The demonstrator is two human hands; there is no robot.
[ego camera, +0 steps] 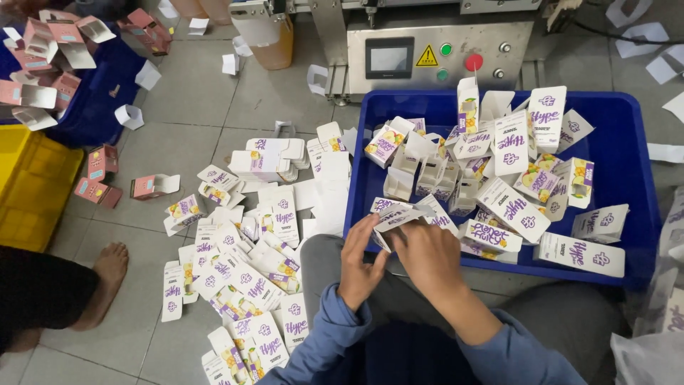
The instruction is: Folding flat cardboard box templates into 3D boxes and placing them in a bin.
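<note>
Nearest, the left hand [358, 267] and right hand [427, 257] both pinch one carton [395, 216], a white and purple blank held above the lap at the bin's near edge. Its long axis runs left to right between the grips. Left on the floor [185, 107] lies a pile of flats [249, 264], too many to count. Beyond, one blue bin [627, 164] holds roughly twenty folded cartons.

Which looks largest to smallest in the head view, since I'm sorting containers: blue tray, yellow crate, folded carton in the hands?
1. Blue tray, clearly largest.
2. Yellow crate, though cut off by the frame edge, so its full size is unsure.
3. Folded carton between left hand and right hand, smallest.
</note>
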